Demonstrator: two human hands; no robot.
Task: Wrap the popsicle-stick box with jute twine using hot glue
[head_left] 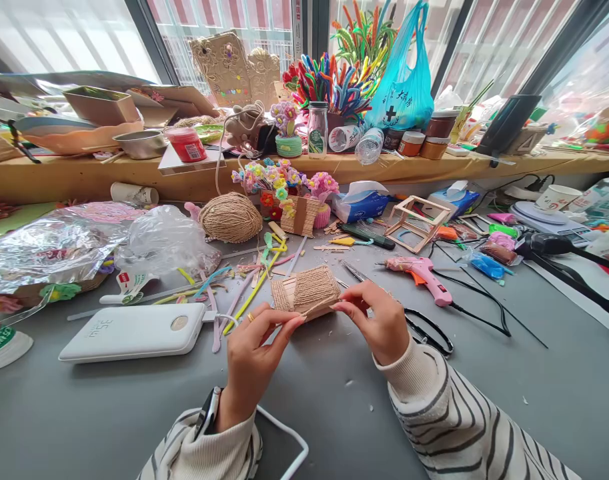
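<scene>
A small wooden-stick frame wound with jute twine (305, 292) is held just above the grey table (334, 400), between both hands. My left hand (254, 357) pinches its near left corner with thumb and fingers; a ring shows on one finger. My right hand (379, 320) grips its right edge with curled fingers. A ball of jute twine (230, 217) lies behind the frame to the left. Both sleeves are cream with dark stripes, and a watch sits on my left wrist.
A white power bank (134, 331) with a cable lies at the left. A pink glue gun (420, 273) and scissors (424, 327) lie at the right. A bare stick frame (415, 223), tissue packs, pipe-cleaner flowers and plastic bags crowd the back, below a cluttered wooden sill (84, 177).
</scene>
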